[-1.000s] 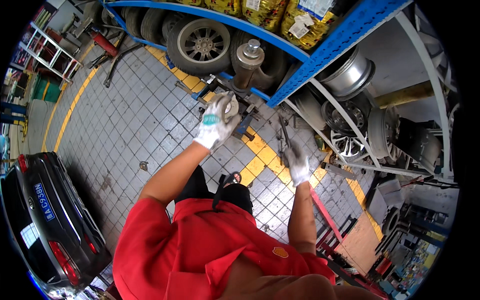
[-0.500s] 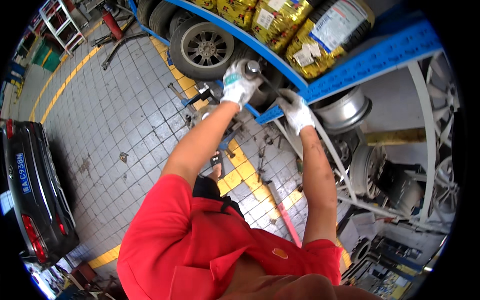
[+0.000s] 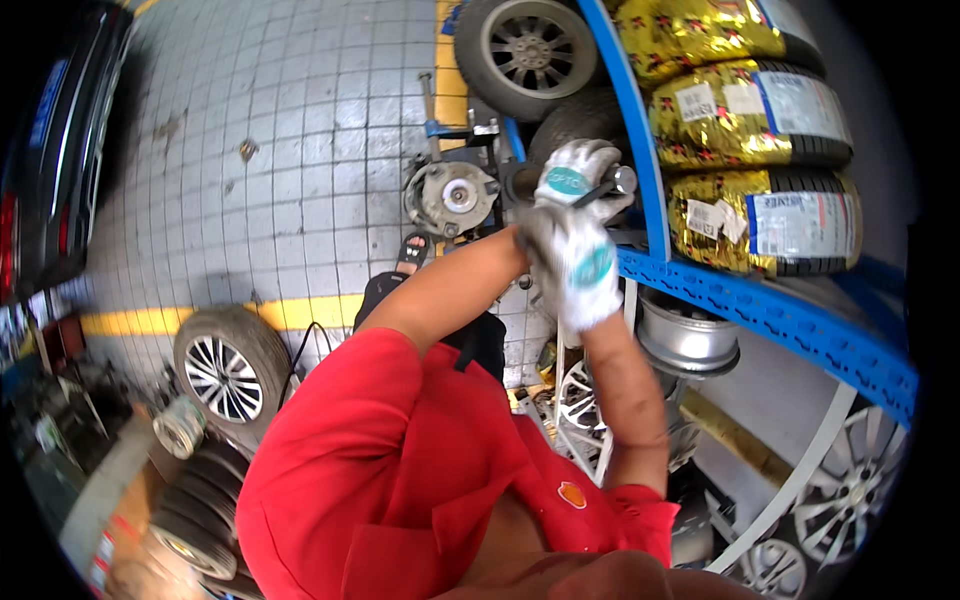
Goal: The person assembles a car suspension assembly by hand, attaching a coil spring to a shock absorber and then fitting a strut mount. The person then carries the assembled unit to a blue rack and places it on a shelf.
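Both my hands wear white work gloves with teal patches and are close together by the blue shelf frame. My right hand (image 3: 580, 268) is closed round the shaft end of a dark-shafted tool with a round metal head (image 3: 622, 180); its fingers are blurred. Just beyond it, my left hand (image 3: 572, 178) has its fingers curled beside the tool head, and what they grip is hidden. My right hand overlaps my left wrist. A round metal wheel hub (image 3: 456, 198) with a central bore lies left of the hands, near a blue-and-metal stand (image 3: 435, 128).
A blue shelf (image 3: 642, 130) holds several tyres in gold wrapping (image 3: 720, 105). An alloy wheel (image 3: 530, 48) leans at its left, bare rims (image 3: 690, 335) below. Another wheel (image 3: 232, 368) and stacked tyres (image 3: 195, 510) are lower left; a dark car (image 3: 75, 130) stands far left.
The view has turned, bringing the shelf upright on the right and the wheel at lower left into sight. My right hand has come in against my left; the tool head now points right.
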A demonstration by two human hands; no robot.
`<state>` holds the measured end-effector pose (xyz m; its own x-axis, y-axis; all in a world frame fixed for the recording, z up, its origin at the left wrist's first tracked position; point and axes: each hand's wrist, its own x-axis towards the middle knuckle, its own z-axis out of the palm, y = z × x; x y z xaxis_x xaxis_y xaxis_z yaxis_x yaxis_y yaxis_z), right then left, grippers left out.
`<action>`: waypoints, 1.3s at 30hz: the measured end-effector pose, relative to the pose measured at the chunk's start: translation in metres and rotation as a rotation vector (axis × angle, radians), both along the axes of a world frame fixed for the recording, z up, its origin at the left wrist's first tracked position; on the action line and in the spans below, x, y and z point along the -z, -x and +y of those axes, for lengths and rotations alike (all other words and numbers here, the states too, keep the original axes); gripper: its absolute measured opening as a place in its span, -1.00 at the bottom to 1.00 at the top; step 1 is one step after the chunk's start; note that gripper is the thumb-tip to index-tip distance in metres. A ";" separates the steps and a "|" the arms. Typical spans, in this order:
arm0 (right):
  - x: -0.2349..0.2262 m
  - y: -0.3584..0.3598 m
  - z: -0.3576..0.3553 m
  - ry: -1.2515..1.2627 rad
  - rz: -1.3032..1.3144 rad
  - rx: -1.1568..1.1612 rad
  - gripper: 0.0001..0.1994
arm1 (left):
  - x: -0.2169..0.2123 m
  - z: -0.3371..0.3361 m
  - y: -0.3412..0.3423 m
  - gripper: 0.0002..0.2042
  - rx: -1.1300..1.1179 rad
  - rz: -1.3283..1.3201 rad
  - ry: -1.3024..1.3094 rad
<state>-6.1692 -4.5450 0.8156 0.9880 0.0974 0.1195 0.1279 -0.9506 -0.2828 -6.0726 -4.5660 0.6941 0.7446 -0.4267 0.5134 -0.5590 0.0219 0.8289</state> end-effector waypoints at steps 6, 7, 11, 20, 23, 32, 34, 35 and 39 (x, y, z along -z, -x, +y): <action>0.009 -0.172 -0.090 0.263 0.214 0.179 -0.50 | -0.003 0.011 0.012 -0.29 -0.032 0.119 -0.507; 0.015 -0.189 -0.132 0.131 0.185 0.249 -0.51 | -0.016 0.018 0.018 -0.24 -0.066 0.147 -0.462; 0.053 -0.164 -0.277 -0.270 0.476 0.647 -0.49 | -0.025 0.026 0.024 -0.39 -0.103 0.089 -0.245; 0.091 0.111 -0.184 -0.394 -0.383 0.695 -0.63 | -0.015 0.014 0.027 -0.50 -0.196 0.090 -0.288; 0.058 0.136 -0.105 -0.256 -0.390 0.269 -0.69 | -0.020 0.011 0.018 -0.40 -0.169 0.094 -0.306; -0.033 -0.112 -0.002 0.174 -0.068 -0.020 -0.59 | 0.028 -0.001 0.004 -0.40 -0.204 0.036 -0.255; -0.037 -0.164 -0.052 0.305 0.091 0.199 -0.43 | -0.030 0.018 0.021 -0.40 -0.046 0.130 -0.407; -0.030 -0.185 -0.075 0.331 0.121 0.322 -0.31 | -0.035 0.022 0.019 -0.38 0.009 0.205 -0.408; 0.044 -0.199 -0.248 -0.276 0.330 0.711 -0.71 | -0.028 0.024 0.016 -0.46 -0.052 0.197 -0.327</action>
<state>-5.9702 -4.7933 0.7713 0.7912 -0.5537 -0.2595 -0.6076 -0.6642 -0.4355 -6.0890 -4.5419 0.7220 0.8403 -0.5034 0.2011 -0.3813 -0.2851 0.8794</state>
